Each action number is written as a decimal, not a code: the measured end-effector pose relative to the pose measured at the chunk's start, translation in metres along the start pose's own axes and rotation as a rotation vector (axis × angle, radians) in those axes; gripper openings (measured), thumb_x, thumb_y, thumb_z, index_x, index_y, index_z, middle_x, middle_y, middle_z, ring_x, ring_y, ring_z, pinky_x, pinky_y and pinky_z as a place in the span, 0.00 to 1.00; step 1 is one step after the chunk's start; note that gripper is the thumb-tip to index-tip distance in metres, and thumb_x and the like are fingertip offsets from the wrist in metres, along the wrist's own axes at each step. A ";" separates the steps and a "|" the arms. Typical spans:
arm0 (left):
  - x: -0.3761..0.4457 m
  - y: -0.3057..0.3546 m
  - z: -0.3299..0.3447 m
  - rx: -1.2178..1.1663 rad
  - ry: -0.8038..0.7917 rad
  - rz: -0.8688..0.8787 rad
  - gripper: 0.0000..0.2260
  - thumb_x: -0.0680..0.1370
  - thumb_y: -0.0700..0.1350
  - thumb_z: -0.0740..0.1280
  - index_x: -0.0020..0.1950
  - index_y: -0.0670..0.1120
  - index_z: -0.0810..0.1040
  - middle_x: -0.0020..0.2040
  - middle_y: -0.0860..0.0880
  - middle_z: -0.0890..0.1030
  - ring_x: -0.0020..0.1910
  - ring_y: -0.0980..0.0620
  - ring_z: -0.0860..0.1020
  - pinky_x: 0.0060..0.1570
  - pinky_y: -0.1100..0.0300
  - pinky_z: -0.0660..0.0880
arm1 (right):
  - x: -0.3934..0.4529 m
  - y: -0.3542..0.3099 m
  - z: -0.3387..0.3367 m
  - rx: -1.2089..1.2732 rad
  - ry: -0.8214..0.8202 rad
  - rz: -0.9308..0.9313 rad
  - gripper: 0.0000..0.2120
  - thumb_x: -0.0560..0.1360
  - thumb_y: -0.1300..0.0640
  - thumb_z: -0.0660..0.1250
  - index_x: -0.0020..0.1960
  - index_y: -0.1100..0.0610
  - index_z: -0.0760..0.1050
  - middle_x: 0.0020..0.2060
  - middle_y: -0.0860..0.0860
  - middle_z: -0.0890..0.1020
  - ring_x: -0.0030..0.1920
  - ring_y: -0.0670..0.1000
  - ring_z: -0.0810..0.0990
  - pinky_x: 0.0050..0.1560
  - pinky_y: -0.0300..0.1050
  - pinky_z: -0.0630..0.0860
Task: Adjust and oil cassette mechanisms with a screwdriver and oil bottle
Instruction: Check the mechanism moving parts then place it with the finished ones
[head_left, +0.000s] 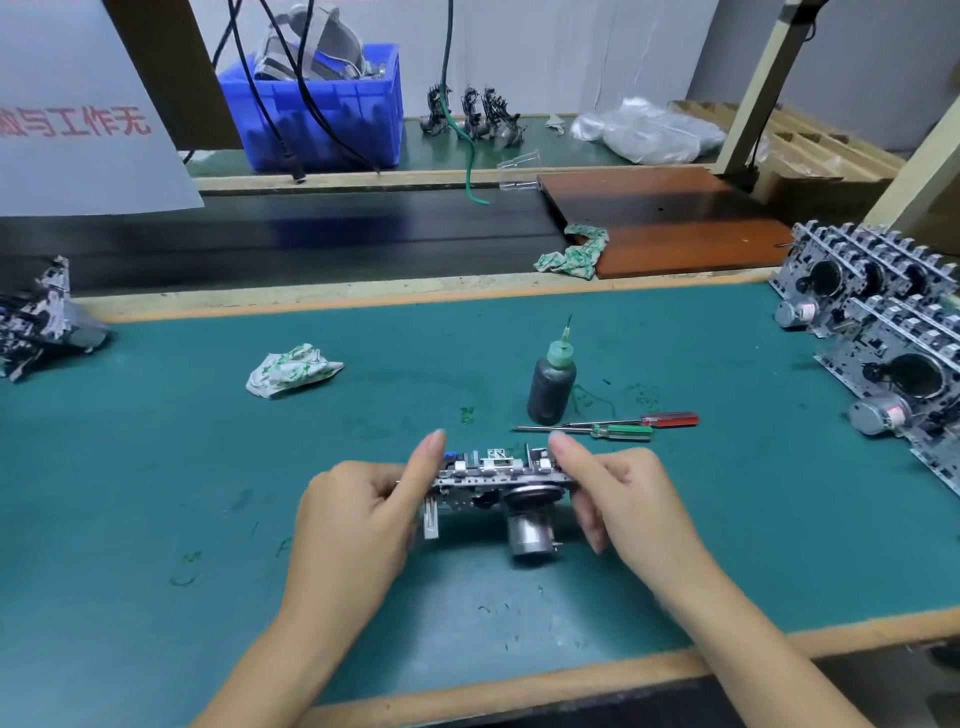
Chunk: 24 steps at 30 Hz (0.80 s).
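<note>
I hold a cassette mechanism (493, 480) edge-on above the green mat, its round motor (530, 532) hanging toward me. My left hand (358, 514) grips its left end, thumb up along the top edge. My right hand (623, 499) grips its right end the same way. Behind it stands a dark oil bottle (551, 384) with a green needle cap, upright. Two screwdrivers lie beside the bottle, one with a green handle (621, 431) and one with a red handle (667, 419), tips pointing left.
A crumpled rag (292, 370) lies left of the bottle. Stacked mechanisms (893, 343) line the right edge, and another mechanism (41, 322) sits at the far left. Beyond the mat (182, 441) run a dark conveyor (311, 234), a brown board (670, 223) and a blue bin (322, 109).
</note>
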<state>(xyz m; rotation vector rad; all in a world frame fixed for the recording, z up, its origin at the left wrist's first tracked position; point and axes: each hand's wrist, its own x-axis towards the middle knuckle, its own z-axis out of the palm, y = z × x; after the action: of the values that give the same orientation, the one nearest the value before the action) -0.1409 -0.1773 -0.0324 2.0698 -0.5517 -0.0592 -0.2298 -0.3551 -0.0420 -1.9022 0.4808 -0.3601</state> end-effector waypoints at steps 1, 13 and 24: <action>0.002 0.000 0.000 0.026 -0.027 -0.042 0.37 0.68 0.73 0.50 0.24 0.38 0.64 0.17 0.42 0.65 0.20 0.53 0.63 0.29 0.55 0.66 | 0.002 -0.002 0.002 0.028 0.012 0.037 0.34 0.67 0.30 0.64 0.18 0.56 0.63 0.15 0.54 0.66 0.20 0.50 0.65 0.28 0.36 0.65; 0.010 0.007 -0.013 0.431 0.095 0.214 0.22 0.72 0.69 0.51 0.35 0.54 0.72 0.33 0.59 0.74 0.35 0.57 0.73 0.32 0.60 0.67 | 0.012 0.009 -0.020 -0.261 -0.090 -0.204 0.14 0.65 0.34 0.63 0.42 0.42 0.70 0.43 0.40 0.74 0.48 0.42 0.75 0.47 0.38 0.70; 0.024 0.026 0.015 0.027 -0.138 0.447 0.08 0.73 0.56 0.68 0.44 0.53 0.83 0.46 0.60 0.78 0.51 0.59 0.74 0.53 0.66 0.68 | 0.025 0.007 -0.016 0.032 -0.272 -0.262 0.14 0.63 0.47 0.74 0.48 0.44 0.78 0.49 0.43 0.80 0.56 0.48 0.77 0.61 0.44 0.70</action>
<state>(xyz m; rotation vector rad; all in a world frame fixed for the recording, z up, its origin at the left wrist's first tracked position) -0.1323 -0.2101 -0.0149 1.9328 -1.0921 0.0681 -0.2162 -0.3828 -0.0419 -1.9499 0.0442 -0.2707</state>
